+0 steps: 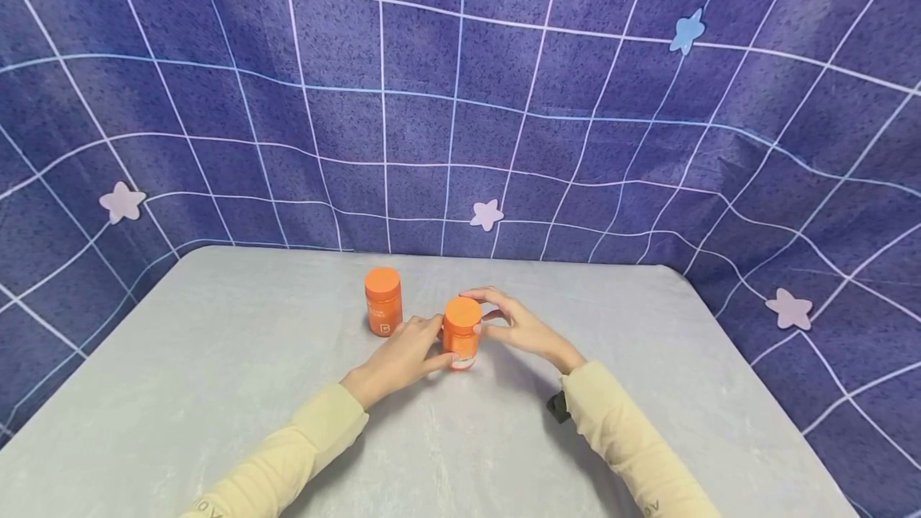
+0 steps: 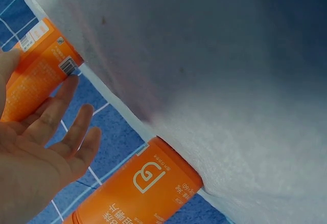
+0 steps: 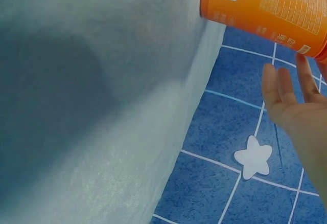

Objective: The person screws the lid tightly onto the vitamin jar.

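Note:
An orange pill bottle point(image 1: 460, 342) with an orange screw cap point(image 1: 463, 311) stands upright near the middle of the table. My left hand point(image 1: 404, 354) holds its body from the left, the thumb low at the front and the fingers behind. From the right, my right hand point(image 1: 528, 332) grips the cap, thumb in front and index finger round the back. In the left wrist view the left hand point(image 2: 43, 147) has its outer fingers spread off the bottle point(image 2: 38, 75). The right wrist view shows the right hand point(image 3: 301, 111) at the cap end of the bottle point(image 3: 265, 9).
A second orange bottle point(image 1: 384, 306), capped and upright, stands just left of and behind the held one. A grey-white cloth covers the table point(image 1: 237, 326). Behind it hangs a blue curtain point(image 1: 417, 126) with grid lines and stars.

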`<action>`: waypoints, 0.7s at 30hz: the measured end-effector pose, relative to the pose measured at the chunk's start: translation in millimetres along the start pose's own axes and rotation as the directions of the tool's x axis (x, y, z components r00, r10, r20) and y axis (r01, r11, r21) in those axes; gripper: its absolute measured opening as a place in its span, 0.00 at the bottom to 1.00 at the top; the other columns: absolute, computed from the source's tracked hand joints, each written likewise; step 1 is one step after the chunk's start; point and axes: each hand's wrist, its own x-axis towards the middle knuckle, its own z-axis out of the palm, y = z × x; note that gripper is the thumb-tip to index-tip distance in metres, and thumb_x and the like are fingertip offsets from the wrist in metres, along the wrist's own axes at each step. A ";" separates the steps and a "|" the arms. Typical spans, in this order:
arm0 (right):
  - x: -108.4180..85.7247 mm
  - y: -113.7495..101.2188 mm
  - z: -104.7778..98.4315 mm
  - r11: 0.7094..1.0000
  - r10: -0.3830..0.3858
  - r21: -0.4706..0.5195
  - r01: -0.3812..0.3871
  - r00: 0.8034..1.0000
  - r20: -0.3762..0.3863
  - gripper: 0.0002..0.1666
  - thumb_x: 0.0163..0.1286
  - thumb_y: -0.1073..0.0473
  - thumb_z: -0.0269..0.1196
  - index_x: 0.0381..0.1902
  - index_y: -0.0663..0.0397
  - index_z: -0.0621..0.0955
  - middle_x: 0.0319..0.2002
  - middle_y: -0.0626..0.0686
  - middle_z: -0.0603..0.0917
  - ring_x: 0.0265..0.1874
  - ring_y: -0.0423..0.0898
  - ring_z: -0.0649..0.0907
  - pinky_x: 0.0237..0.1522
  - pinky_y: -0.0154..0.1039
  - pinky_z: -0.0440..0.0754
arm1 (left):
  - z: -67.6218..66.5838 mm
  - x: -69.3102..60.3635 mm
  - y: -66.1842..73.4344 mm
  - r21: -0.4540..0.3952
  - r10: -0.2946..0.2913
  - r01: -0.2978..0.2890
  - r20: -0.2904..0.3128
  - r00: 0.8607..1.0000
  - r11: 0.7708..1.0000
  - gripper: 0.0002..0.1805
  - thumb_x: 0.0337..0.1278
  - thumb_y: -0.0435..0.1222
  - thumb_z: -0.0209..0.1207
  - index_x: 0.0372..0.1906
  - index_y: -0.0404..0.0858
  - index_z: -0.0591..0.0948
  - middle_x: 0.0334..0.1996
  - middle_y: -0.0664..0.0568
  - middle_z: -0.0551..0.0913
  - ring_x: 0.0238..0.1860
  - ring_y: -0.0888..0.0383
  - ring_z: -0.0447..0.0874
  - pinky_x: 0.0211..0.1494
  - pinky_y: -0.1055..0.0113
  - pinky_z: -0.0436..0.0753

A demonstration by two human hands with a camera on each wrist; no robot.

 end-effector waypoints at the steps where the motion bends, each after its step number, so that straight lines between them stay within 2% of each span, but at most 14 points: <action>1: 0.5 4.3 -0.2 1.000 0.000 -0.004 0.000 1.000 0.001 0.29 0.60 0.71 0.57 0.61 0.61 0.67 0.58 0.60 0.71 0.57 0.54 0.68 0.55 0.57 0.69 | 0.1 0.0 -0.1 0.000 0.003 -0.003 -0.002 1.000 1.000 0.33 0.52 0.52 0.59 0.58 0.35 0.69 0.42 0.49 0.82 0.49 0.49 0.77 0.55 0.53 0.72; 5: 1.4 12.6 -0.9 1.000 -0.003 -0.014 0.003 1.000 -0.001 0.29 0.59 0.70 0.58 0.60 0.58 0.68 0.57 0.58 0.72 0.57 0.53 0.69 0.55 0.55 0.71 | 0.3 0.0 -0.3 0.000 0.010 -0.010 -0.008 1.000 1.000 0.31 0.51 0.52 0.60 0.56 0.36 0.70 0.41 0.49 0.82 0.48 0.50 0.77 0.53 0.53 0.73; 8: -0.1 1.7 0.0 1.000 0.009 -0.002 -0.009 1.000 -0.019 0.28 0.58 0.70 0.59 0.59 0.62 0.69 0.57 0.60 0.72 0.58 0.55 0.69 0.55 0.57 0.69 | 0.3 -0.2 -0.3 0.000 0.009 -0.009 -0.007 1.000 1.000 0.31 0.51 0.52 0.60 0.55 0.36 0.71 0.41 0.49 0.82 0.47 0.50 0.77 0.53 0.53 0.74; 12: -2.3 -16.6 3.3 0.999 0.040 -0.006 -0.041 0.996 -0.073 0.27 0.57 0.68 0.62 0.55 0.67 0.69 0.55 0.63 0.73 0.57 0.57 0.70 0.55 0.60 0.68 | -0.1 -0.3 -0.4 -0.004 0.011 -0.011 -0.005 1.000 1.000 0.30 0.51 0.51 0.60 0.54 0.36 0.71 0.41 0.48 0.82 0.46 0.50 0.77 0.52 0.54 0.74; 21: -4.8 -23.7 15.5 0.994 0.048 -0.089 -0.069 0.974 -0.220 0.25 0.54 0.66 0.66 0.48 0.69 0.71 0.50 0.64 0.76 0.51 0.59 0.73 0.51 0.59 0.70 | -0.6 -0.3 0.3 -0.005 0.016 -0.016 -0.007 1.000 1.000 0.31 0.51 0.51 0.60 0.55 0.34 0.71 0.41 0.47 0.82 0.46 0.50 0.77 0.51 0.54 0.74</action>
